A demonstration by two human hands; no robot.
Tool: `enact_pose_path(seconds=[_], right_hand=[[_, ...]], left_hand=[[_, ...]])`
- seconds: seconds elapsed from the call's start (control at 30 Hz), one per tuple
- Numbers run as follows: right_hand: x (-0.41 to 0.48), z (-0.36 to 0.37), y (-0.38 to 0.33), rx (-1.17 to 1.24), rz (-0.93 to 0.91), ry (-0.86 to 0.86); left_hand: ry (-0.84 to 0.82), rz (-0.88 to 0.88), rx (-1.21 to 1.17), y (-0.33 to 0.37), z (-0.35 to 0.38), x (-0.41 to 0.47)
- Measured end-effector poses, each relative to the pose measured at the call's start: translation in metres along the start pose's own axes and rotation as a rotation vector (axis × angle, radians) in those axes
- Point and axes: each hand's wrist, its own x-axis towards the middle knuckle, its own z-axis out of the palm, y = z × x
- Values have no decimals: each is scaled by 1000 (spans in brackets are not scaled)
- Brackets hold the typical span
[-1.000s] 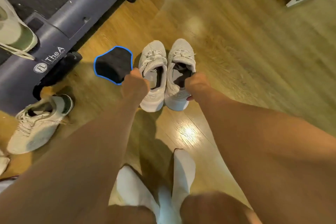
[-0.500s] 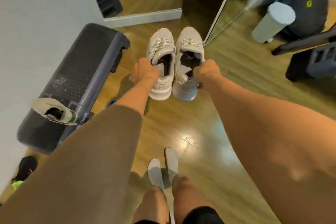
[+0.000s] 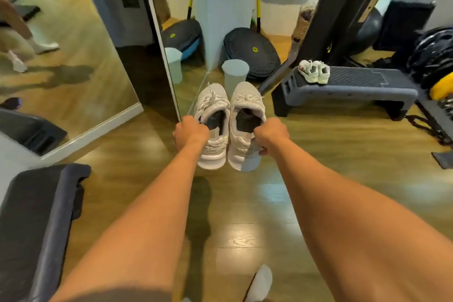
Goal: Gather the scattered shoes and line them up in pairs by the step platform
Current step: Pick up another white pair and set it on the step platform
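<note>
Left hand [image 3: 190,132] is clenched on the collar of the left pale grey mesh lace-up sneaker [image 3: 212,125]; right hand [image 3: 270,135] is clenched on the collar and heel of the matching right sneaker [image 3: 247,125]. Both shoes hang side by side, nearly touching, toes pointing far, clear of the wooden plank floor [image 3: 245,228].

Handling, my read: light, soft mesh uppers that will flex, stiffer at the heel counter and sole. Heel collar is the right grip point: it's the rigid part and keeps the toes aimed. Not fragile, not slippery. Loose laces could snag or drag.

Target looks like the dark grey ribbed step platform [image 3: 355,86] at far right. Small white pair of sneakers with dark trim [image 3: 314,71] already sits on its left end, side by side. A second dark platform [image 3: 36,216] is at near left; can't tell which one the task means.

Containers: none proper. Shoe openings face the camera, dark insoles visible, nothing inside as far as I can see.
</note>
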Motion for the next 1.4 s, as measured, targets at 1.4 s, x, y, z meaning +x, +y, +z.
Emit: enact_pose_path(seconds=[1.4], right_hand=[[634, -488, 202, -1, 314, 211]], left_hand=[[-300, 290, 242, 620, 614, 89]])
